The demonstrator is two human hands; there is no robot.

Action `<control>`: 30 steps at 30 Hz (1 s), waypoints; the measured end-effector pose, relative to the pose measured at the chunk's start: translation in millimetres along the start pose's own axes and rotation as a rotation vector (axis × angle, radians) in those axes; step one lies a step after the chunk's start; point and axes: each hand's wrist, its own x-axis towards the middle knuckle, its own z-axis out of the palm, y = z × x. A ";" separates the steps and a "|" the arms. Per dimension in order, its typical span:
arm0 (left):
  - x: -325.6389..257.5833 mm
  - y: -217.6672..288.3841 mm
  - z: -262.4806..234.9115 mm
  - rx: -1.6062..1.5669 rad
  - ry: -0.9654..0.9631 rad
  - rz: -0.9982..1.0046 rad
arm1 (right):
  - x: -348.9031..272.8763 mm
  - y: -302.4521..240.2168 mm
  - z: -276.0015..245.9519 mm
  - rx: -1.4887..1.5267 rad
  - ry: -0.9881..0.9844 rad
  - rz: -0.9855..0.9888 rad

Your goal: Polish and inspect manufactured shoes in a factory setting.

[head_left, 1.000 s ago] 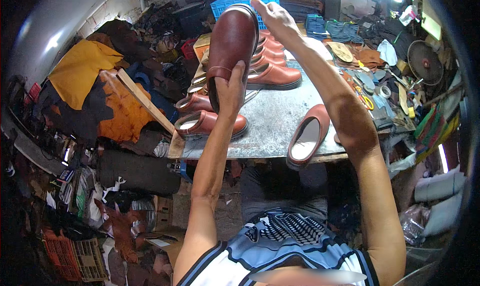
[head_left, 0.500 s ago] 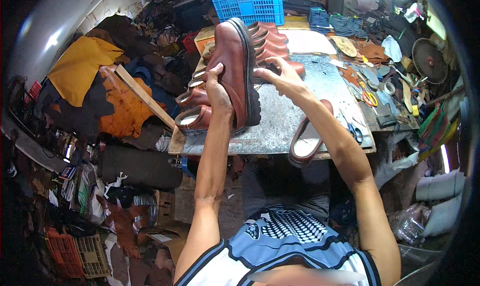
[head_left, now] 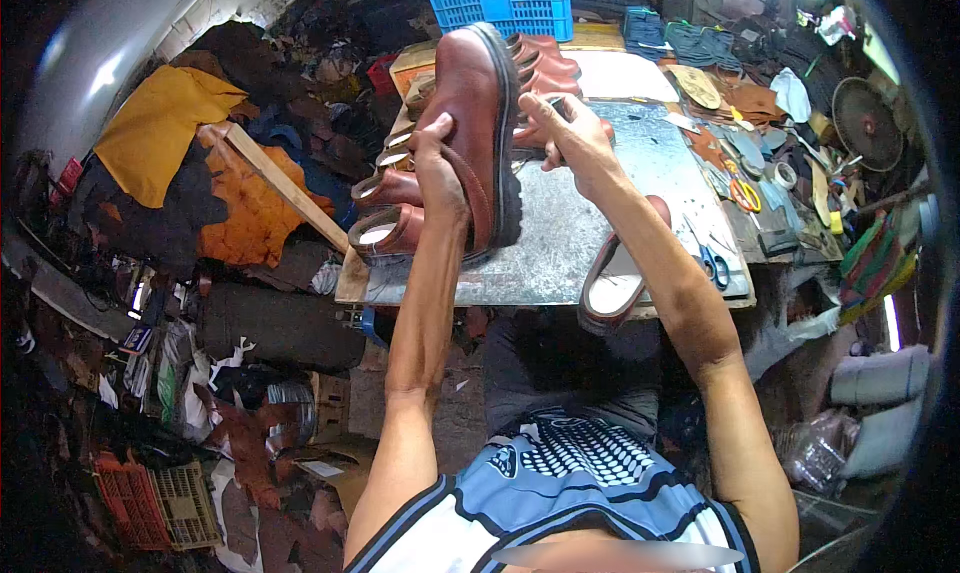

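From the head view, the left hand [head_left: 437,163] is wrapped around the upper of a brown leather shoe [head_left: 483,138], fingers curled and pressed against the leather on its left flank, thumb side toward the person. The shoe is held up above the metal-topped workbench [head_left: 560,243], turned on its side so the dark sole faces three o'clock. Its long axis runs from about twelve o'clock down to six, with one rounded end at the top near the blue plastic crate [head_left: 503,1] and the other end low, over the bench's near edge. Which end is the toe I cannot tell for sure.

The right hand [head_left: 575,143] sits at three o'clock of the shoe, just beside the sole edge. Its fingers are half curled, pinching something small and thin against the sole rim; what that is, I cannot make out.

At nine o'clock of the held shoe, more brown shoes [head_left: 385,208] stand on the bench's left edge. Another brown shoe [head_left: 620,273] lies at five o'clock, opening upward, under the right forearm. Scissors [head_left: 713,263] rest further right on the bench.
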 end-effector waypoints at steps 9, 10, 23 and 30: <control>-22.9 3.9 6.2 -0.166 -0.283 -0.196 | 2.5 -15.0 -13.5 0.305 0.038 -0.008; -22.7 -0.3 1.7 -0.166 -0.280 -0.195 | 2.1 -12.7 -6.2 0.188 0.107 -0.044; 28.1 1.1 -22.5 -0.317 -0.323 -0.194 | 3.6 23.7 -30.7 0.421 -0.081 0.099; 36.2 30.3 -21.2 0.481 -0.076 0.096 | 5.6 46.7 -51.0 0.196 0.269 0.189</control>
